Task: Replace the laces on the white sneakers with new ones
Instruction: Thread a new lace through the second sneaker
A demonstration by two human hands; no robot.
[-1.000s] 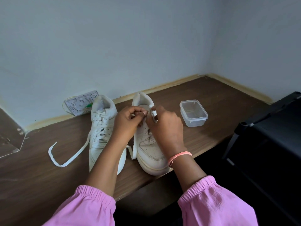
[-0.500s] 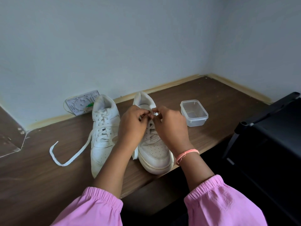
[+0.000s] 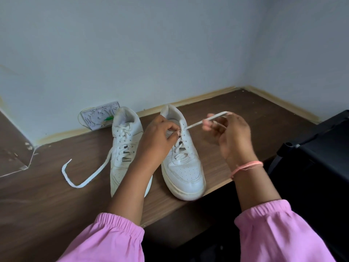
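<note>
The right-hand sneaker [image 3: 184, 157] stands on the wooden desk [image 3: 47, 186] near its front edge, toe toward the person, at about 6 o'clock from the wall corner. A white lace [image 3: 198, 123] runs taut from its top eyelets out toward 2 o'clock, where the right hand [image 3: 230, 137] pinches it between curled fingers. The left hand [image 3: 158, 138] sits at the shoe's tongue, its fingertips pressed together on the lace by the upper eyelets. At 9 o'clock, just beside this shoe, stands the other sneaker [image 3: 125, 146], fully laced, with a loose lace end [image 3: 83, 178] trailing over the desk toward 8 o'clock. Behind it a white socket plate [image 3: 98, 118] leans on the wall. A black chair [image 3: 319, 157] is at 3 o'clock.
</note>
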